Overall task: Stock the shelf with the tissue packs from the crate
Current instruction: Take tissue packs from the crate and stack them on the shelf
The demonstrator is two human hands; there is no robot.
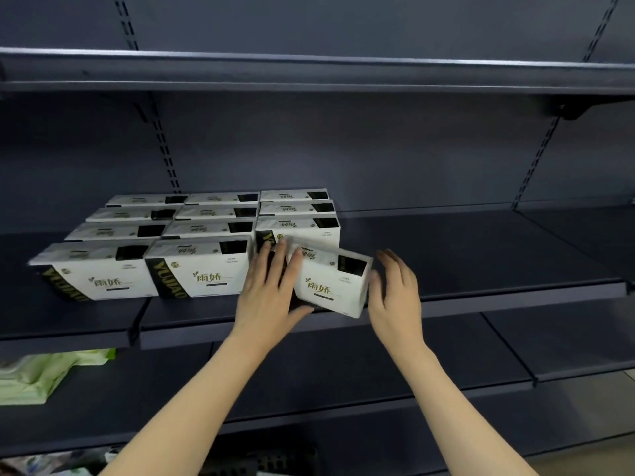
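On the middle dark blue-grey metal shelf [481,255], seen from the head camera, white rectangular tissue packs with black-and-gold lettering [192,242] stood in three neat rows running front to back, four deep on the left and in the middle, three deep on the right. And right at the front of that third row, one more white tissue pack with a black corner patch [331,281] sat tilted, its right end swung forward and its lower edge near the shelf lip, just touching the pack behind it. The left hand [271,290] lay flat against the tilted pack's left end, fingers straight and spread, thumb tucked under the lower corner, pressing rather than clasping. The right hand [395,293] hovered at the pack's right end, fingers relaxed and a little blurred; whether they touched the wrapper could not be told, but nothing was clasped in them. Both bare forearms reached up from the bottom of the view. Over on the lower shelf, far left, soft pale green plastic-wrapped packs [37,372] lay in a loose heap. Down at the bottom edge, between the arms, a dark slotted plastic crate [271,460] just peeked into sight, its contents hidden.
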